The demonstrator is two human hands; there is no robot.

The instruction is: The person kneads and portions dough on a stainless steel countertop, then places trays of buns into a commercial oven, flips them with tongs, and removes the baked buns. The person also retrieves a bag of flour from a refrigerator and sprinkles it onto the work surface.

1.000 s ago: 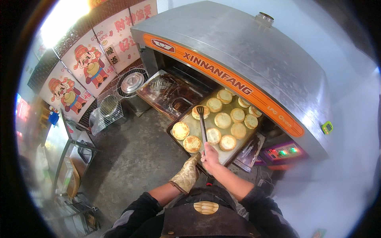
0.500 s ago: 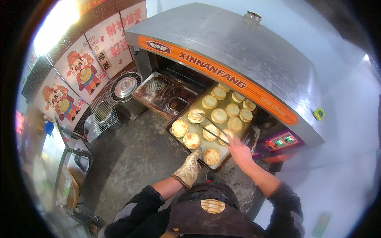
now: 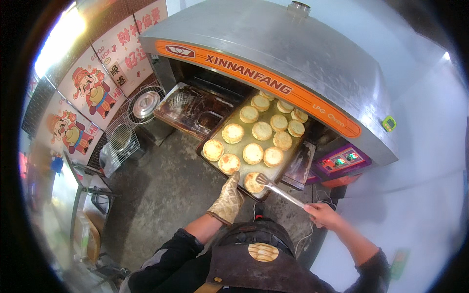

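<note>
My left hand (image 3: pixel 228 201), in a padded glove, grips the near edge of the baking tray (image 3: pixel 218 166), drawn partly out of the oven (image 3: pixel 273 53). My right hand (image 3: pixel 323 214), fingers closed around metal tongs (image 3: pixel 282 189), sets their tips on the nearest flatbread (image 3: pixel 252 183).

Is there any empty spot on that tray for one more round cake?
The baking tray is mostly full. A small bare patch shows at its near right corner, between the tongs, the front rim and the flatbreads. The gloved left hand grips the near edge; the right hand holds the tongs there, so it's crowded.
</note>
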